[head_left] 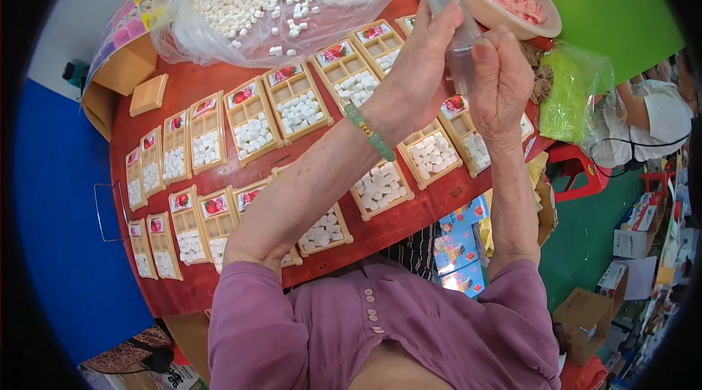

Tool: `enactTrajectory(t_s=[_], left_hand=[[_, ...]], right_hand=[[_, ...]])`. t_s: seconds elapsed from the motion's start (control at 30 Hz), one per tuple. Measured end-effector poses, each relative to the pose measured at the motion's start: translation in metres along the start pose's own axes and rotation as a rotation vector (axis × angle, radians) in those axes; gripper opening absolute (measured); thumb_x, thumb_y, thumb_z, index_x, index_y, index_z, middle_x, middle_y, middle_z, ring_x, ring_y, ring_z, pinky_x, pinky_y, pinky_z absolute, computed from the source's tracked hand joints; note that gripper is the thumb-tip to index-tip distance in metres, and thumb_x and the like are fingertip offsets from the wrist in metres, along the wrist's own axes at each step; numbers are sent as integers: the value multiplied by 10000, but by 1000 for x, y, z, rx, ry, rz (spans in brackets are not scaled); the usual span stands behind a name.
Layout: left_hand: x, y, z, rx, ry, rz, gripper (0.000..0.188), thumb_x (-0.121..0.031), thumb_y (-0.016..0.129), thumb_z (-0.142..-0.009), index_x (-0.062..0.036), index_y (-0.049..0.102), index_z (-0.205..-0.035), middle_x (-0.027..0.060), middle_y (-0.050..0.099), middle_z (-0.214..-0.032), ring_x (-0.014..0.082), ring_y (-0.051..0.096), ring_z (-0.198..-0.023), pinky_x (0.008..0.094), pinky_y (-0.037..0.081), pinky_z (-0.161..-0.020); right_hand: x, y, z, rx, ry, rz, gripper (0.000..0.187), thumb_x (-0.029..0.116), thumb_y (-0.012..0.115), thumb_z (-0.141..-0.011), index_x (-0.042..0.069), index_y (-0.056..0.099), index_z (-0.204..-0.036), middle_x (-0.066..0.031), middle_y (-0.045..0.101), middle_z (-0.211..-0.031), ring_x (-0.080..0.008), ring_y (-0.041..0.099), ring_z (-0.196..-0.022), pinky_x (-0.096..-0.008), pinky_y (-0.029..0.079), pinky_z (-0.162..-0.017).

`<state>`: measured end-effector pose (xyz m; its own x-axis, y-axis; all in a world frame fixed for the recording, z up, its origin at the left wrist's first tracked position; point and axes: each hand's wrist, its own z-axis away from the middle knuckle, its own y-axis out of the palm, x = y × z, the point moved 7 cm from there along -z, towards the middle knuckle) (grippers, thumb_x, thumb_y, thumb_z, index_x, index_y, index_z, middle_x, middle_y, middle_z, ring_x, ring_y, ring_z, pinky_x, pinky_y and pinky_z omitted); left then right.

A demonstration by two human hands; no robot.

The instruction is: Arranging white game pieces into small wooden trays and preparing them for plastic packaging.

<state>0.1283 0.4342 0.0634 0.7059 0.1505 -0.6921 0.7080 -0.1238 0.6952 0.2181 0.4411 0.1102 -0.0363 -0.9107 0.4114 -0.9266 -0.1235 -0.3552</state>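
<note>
Both hands hold a long clear plastic box point(461, 61) at the far right of the table. My left hand point(418, 72), with a green bead bracelet on its wrist, grips the box's left side. Closed around its right side are the fingers of my right hand point(503, 83); the pinch partly hides the box. Below and left of them stand rows of small light-wood trays with compartments. One tray point(256, 130) shows a strawberry picture at its top and a heap of small white pieces point(300, 112) fills the lower part of its neighbour. My forearms cover several trays.
A clear bag point(172, 32) of loose white pieces lies at the back of the red table point(212, 72). A pale bowl point(550, 24) of pink pieces stands at the back right, near a bright green bag point(567, 90). A wooden block point(148, 94) lies at the left; a red stool point(585, 171) stands right.
</note>
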Motion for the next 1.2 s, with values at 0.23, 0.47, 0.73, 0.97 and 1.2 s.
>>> enactTrajectory(t_s=[0.23, 0.47, 0.73, 0.97, 1.2], left_hand=[[-6, 9, 2, 11, 103, -31, 540, -398, 490, -992, -217, 236, -1432, 63, 429, -1345, 230, 468, -1232, 510, 454, -974], [-11, 13, 13, -44, 100, -10, 496, -366, 508, -1011, -213, 320, -1444, -6, 479, -1321, 162, 484, -1237, 442, 453, -1008], [-14, 12, 19, 69, 71, -44, 938, -435, 679, -907, -199, 20, -1531, 106, 396, -1427, 256, 449, -1295, 514, 419, -1030], [-18, 18, 38, 79, 147, 9, 912, -395, 672, -919, -196, 25, -1530, 111, 433, -1394, 252, 465, -1282, 505, 448, -997], [-8, 20, 64, 15, 59, 163, 455, -340, 564, -985, -120, 459, -1368, 20, 555, -1297, 161, 557, -1181, 439, 491, -980]], right_hand=[[-9, -4, 9, 23, 121, -86, 247, 213, 514, -1026, -14, 585, -959, -31, 539, -861, -105, 479, -789, -235, 404, -721], [-1, -6, 7, -108, 115, -190, 254, 191, 521, -1020, 10, 543, -844, -19, 484, -718, -104, 433, -653, -253, 381, -593], [3, -8, 15, -77, 176, -232, 315, 264, 507, -1036, -27, 603, -1110, -33, 611, -1034, -80, 533, -943, -236, 448, -833], [17, -18, 13, -91, 131, -267, 247, 226, 507, -1036, -2, 598, -1008, -1, 583, -961, -77, 518, -908, -236, 444, -827], [53, -23, 7, -141, 17, -213, 216, 224, 529, -1025, 52, 555, -898, 43, 472, -837, -50, 397, -715, -199, 326, -622]])
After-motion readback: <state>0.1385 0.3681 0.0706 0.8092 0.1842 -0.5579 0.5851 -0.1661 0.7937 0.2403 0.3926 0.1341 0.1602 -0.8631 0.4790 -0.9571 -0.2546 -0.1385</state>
